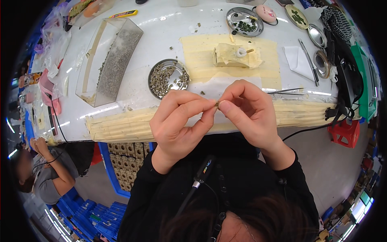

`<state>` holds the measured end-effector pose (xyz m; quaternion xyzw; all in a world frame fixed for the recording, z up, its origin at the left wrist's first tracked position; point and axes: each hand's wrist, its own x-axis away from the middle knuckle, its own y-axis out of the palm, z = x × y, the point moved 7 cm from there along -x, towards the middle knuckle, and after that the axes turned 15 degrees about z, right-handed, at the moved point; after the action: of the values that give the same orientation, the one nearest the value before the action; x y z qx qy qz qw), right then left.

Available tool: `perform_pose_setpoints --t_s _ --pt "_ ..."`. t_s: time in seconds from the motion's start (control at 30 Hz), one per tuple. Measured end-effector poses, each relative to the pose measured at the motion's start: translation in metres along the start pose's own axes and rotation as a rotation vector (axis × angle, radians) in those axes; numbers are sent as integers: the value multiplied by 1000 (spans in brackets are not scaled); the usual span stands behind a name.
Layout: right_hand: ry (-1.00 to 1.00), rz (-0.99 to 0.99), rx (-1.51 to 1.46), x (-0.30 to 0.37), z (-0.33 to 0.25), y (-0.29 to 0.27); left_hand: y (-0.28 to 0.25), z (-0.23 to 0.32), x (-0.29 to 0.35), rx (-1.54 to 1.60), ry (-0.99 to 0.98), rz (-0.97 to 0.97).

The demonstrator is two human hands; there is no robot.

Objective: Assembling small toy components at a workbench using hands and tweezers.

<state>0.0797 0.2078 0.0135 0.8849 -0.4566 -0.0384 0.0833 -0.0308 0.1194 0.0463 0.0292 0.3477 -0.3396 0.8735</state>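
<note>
While both hands meet above the near table edge (121,125), the left hand (177,121) and right hand (250,109) pinch one tiny dark piece (217,104) between thumb and fingertips, clamped from both sides. It looks like fine picking or peeling work (too small to tell which). A round dish (155,72) of similar bits sits just beyond. Any further handling calls for steady, delicate fingertip pressure.

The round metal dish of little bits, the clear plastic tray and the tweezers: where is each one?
Round metal dish (155,73), head view: on its left rim.
Clear plastic tray (89,56), head view: on its near-left wall.
Tweezers (285,90), head view: on the middle of their thin arms, right of the hands.
</note>
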Motion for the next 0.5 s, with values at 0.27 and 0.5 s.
perform_pose_setpoints --t_s 0.27,0.5 --pt "286 -77 -183 4 9 6 0 -10 0 161 -111 4" --pt "-457 103 390 5 -24 1 0 4 -2 -40 60 36"
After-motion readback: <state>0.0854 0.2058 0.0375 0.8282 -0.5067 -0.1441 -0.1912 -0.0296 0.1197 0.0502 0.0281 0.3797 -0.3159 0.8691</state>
